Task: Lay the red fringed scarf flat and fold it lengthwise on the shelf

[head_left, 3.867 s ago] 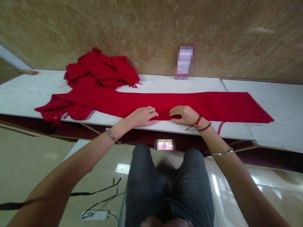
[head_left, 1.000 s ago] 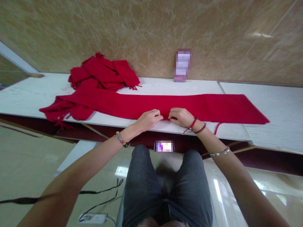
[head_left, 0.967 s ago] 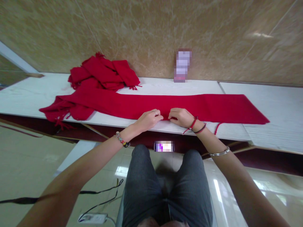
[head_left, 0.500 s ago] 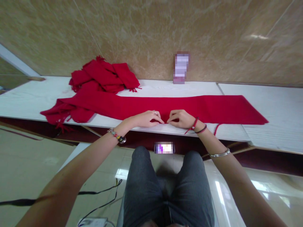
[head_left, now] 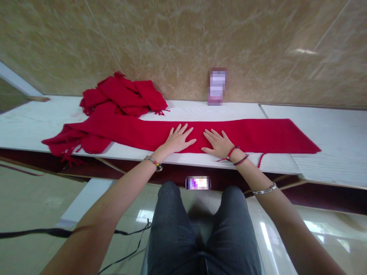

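Note:
A long red scarf (head_left: 258,131) lies stretched flat along the white table (head_left: 37,122), its fringed left end (head_left: 61,143) bunched near the front edge. My left hand (head_left: 178,139) rests flat on the scarf's middle with fingers spread, open. Just to its right, my right hand (head_left: 218,142) also lies flat on the cloth, fingers apart. Neither hand holds anything. A red cord (head_left: 259,161) hangs off the table edge near my right wrist.
A heap of more red scarves (head_left: 123,95) sits at the back left against the marble wall. A small blurred object (head_left: 216,87) stands at the wall behind the scarf. A second white board (head_left: 329,130) adjoins on the right. Cables (head_left: 126,244) run over the floor below.
Both hands were pinching the scarf's near edge with curled fingers; now they have slid forward onto the cloth and lie flat with fingers spread.

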A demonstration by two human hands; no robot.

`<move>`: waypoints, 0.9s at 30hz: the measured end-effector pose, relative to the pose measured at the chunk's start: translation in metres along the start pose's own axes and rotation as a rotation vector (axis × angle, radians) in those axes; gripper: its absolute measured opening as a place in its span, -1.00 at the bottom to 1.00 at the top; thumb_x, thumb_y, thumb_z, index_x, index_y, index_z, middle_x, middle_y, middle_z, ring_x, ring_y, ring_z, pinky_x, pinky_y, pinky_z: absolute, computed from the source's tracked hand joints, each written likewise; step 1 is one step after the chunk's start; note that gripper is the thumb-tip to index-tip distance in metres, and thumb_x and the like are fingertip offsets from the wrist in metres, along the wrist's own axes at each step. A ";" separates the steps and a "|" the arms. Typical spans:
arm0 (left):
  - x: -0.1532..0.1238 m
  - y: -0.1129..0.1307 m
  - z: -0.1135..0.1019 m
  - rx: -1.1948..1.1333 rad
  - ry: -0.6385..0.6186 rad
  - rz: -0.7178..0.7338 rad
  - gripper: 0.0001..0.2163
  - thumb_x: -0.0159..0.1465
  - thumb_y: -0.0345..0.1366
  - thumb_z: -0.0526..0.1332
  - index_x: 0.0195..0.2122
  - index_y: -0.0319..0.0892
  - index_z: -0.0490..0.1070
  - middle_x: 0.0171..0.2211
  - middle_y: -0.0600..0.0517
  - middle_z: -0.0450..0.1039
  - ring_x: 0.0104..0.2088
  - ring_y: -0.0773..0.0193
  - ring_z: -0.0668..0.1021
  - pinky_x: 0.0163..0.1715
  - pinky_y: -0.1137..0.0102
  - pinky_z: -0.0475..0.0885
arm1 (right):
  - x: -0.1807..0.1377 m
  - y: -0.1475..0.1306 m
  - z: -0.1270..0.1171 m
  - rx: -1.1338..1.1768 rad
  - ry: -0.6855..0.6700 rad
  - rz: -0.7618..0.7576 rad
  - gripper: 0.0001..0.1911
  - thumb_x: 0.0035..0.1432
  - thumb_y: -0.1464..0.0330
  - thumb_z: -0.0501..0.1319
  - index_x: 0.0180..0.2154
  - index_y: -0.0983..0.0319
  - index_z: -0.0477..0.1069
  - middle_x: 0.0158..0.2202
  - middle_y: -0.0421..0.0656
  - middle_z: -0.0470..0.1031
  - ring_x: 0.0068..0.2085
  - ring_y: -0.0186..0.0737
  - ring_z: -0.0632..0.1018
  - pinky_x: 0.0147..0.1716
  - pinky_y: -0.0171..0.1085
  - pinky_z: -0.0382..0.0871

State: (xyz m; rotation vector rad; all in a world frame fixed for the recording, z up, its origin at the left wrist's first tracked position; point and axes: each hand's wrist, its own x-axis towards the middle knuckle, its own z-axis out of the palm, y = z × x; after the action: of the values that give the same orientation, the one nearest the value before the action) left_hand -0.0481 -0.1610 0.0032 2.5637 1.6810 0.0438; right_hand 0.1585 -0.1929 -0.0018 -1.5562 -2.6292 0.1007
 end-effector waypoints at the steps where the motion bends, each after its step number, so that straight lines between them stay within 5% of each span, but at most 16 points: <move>1: 0.000 0.000 -0.001 0.007 -0.008 -0.005 -0.35 0.26 0.14 -0.11 0.31 -0.06 -0.08 0.34 -0.06 -0.19 0.31 -0.07 -0.08 0.22 -0.05 -0.10 | 0.000 0.001 0.000 0.007 0.002 -0.002 -0.27 0.20 0.02 -0.05 0.28 0.27 -0.01 0.32 -0.02 -0.07 0.31 0.04 0.01 0.19 0.22 -0.14; 11: 0.000 0.000 0.000 0.043 -0.010 -0.021 -0.31 0.24 0.17 -0.14 0.32 -0.09 -0.10 0.34 -0.06 -0.20 0.31 -0.14 -0.08 0.20 -0.10 -0.08 | 0.025 0.000 -0.012 0.086 0.072 0.153 -0.32 0.25 0.11 -0.10 0.29 0.32 -0.05 0.33 0.00 -0.11 0.32 0.06 -0.04 0.17 0.30 -0.21; 16: -0.001 0.000 -0.001 0.037 0.001 -0.015 -0.32 0.26 0.16 -0.16 0.31 -0.10 -0.09 0.34 -0.06 -0.17 0.30 -0.14 -0.05 0.20 -0.09 -0.08 | 0.037 -0.002 -0.005 0.008 -0.079 0.145 -0.41 0.28 0.23 -0.16 0.29 0.25 -0.04 0.34 -0.07 -0.13 0.32 0.03 -0.03 0.17 0.28 -0.14; 27: 0.001 -0.001 0.000 0.012 -0.002 -0.002 -0.31 0.24 0.18 -0.17 0.31 -0.09 -0.08 0.34 -0.07 -0.18 0.30 -0.15 -0.08 0.20 -0.10 -0.09 | 0.021 0.051 -0.010 -0.065 -0.063 0.316 -0.37 0.27 0.22 -0.17 0.26 0.44 0.00 0.32 0.11 -0.09 0.30 0.06 0.01 0.19 0.13 -0.02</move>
State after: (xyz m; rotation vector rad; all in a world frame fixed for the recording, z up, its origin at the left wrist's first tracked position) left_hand -0.0484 -0.1600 0.0028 2.5690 1.6886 0.0313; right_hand 0.1939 -0.1501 0.0040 -2.0103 -2.4304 0.0866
